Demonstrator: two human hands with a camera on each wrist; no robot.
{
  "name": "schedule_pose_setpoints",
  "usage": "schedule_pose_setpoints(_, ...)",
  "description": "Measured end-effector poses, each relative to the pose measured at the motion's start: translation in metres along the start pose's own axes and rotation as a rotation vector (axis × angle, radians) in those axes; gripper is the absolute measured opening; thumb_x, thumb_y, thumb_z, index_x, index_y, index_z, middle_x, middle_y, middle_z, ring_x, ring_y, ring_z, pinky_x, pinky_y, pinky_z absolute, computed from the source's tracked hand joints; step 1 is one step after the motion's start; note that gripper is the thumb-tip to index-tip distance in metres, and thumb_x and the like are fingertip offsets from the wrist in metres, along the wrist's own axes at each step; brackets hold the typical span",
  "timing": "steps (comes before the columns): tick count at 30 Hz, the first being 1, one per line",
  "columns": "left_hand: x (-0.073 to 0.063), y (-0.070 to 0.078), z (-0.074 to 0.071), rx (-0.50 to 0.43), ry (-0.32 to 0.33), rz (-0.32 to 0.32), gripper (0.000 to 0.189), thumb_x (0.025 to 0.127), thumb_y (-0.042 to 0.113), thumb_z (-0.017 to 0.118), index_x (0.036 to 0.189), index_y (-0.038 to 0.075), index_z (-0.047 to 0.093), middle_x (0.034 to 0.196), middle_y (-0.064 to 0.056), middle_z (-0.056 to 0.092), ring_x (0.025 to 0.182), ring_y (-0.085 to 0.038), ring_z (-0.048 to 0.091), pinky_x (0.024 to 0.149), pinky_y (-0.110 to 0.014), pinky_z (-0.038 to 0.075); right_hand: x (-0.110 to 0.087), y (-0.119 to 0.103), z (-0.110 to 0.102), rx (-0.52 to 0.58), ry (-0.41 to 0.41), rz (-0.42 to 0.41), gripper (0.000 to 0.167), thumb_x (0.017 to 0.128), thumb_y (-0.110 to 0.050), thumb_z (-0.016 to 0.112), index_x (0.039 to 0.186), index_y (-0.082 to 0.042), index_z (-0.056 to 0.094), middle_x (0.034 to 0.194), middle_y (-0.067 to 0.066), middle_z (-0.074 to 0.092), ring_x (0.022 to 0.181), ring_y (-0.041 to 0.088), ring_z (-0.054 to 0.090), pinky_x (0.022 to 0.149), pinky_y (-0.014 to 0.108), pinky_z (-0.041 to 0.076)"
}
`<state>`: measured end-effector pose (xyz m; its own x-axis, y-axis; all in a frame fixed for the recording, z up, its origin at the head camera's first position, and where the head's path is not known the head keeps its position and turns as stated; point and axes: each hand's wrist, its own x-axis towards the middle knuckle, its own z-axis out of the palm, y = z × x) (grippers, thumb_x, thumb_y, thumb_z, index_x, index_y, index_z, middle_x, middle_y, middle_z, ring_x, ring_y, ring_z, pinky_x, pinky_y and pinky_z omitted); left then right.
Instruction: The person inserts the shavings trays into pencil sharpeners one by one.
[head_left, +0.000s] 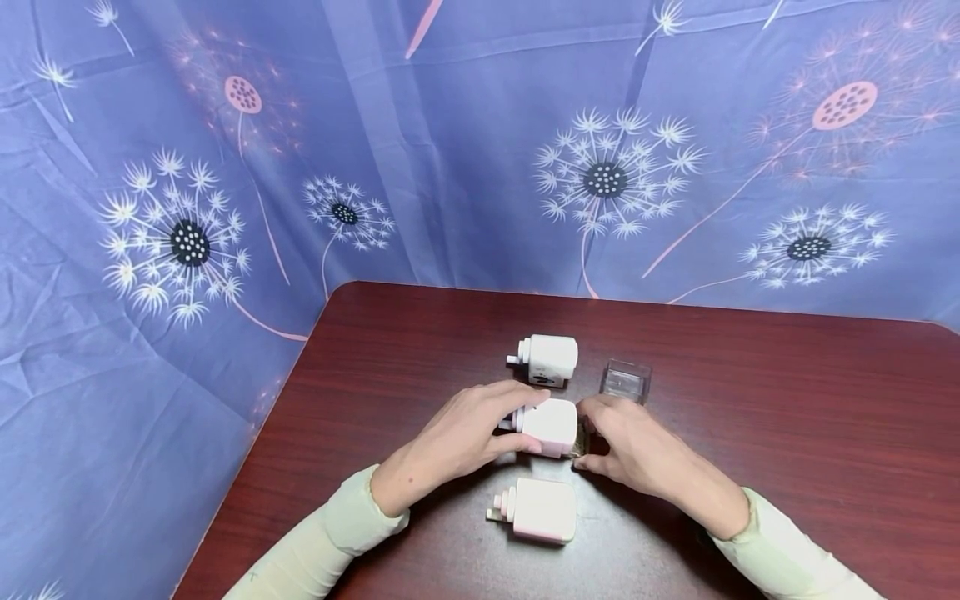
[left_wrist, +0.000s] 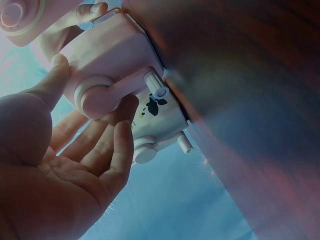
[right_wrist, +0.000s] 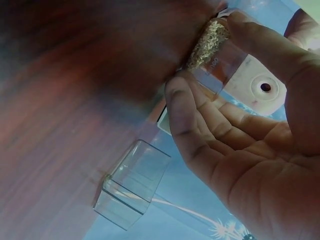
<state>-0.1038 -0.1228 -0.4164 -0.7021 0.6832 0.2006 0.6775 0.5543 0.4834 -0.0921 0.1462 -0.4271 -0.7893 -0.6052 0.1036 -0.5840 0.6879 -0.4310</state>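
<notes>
A pale pink crank pencil sharpener lies on the table between both hands, its crank pointing left. My left hand grips it, thumb on the near side and fingers on the far side. At its right end my right hand pinches a clear shavings drawer, with pale shavings showing inside. A white sharpener with a dark print sits just behind. In front is a cream sharpener, untouched. The left wrist view shows the crank handle of the gripped sharpener.
A second clear drawer stands behind my right hand, to the right of the white sharpener. The dark red-brown table extends to both sides. Blue cloth with dandelion prints hangs along its back and left edges.
</notes>
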Motion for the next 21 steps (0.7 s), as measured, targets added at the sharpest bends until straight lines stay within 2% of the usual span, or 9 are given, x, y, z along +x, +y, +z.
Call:
schedule_pose_setpoints(6,0.0001,-0.0010,0.0004,-0.004,0.008,0.007,0.061,0.096,0.045,0.076,0.149,0.016,0.063,0.144,0.001,0.067,0.130,-0.013,0.064,0.107,-0.033,0.053,0.0013,-0.0019,-0.0001,0.010,-0.010,0.012,0.039,0.077,-0.019,0.096,0.099,-0.008,0.066,0.088,-0.004,0.064,0.080,0.010,0.060,0.070,0.030,0.058)
schedule_pose_setpoints(10,0.0002,-0.0005,0.0004,0.002,0.012,0.013,0.061,0.096,0.045,0.075,0.149,0.015,0.063,0.143,0.000,0.067,0.129,-0.014,0.065,0.106,-0.034,0.053,0.0034,-0.0020,-0.0001,0.019,0.003,-0.010,0.039,0.077,-0.018,0.096,0.096,-0.010,0.064,0.085,-0.004,0.062,0.077,0.010,0.057,0.067,0.030,0.056)
schedule_pose_setpoints(17,0.0006,0.0006,0.0005,0.010,0.006,0.011,0.062,0.096,0.045,0.075,0.149,0.015,0.063,0.144,0.000,0.067,0.130,-0.013,0.064,0.107,-0.034,0.053,0.0054,-0.0042,0.0014,-0.009,0.001,0.005,0.042,0.075,-0.021,0.098,0.097,-0.010,0.064,0.090,-0.003,0.066,0.083,0.013,0.064,0.073,0.035,0.060)
schedule_pose_setpoints(21,0.0005,0.0005,0.0007,0.010,0.000,0.005,0.062,0.097,0.046,0.075,0.149,0.015,0.063,0.144,0.001,0.066,0.130,-0.013,0.064,0.107,-0.034,0.053,0.0079,-0.0049,0.0010,-0.019,-0.012,0.010,0.042,0.076,-0.023,0.098,0.095,-0.009,0.063,0.086,-0.003,0.065,0.080,0.013,0.063,0.070,0.034,0.059)
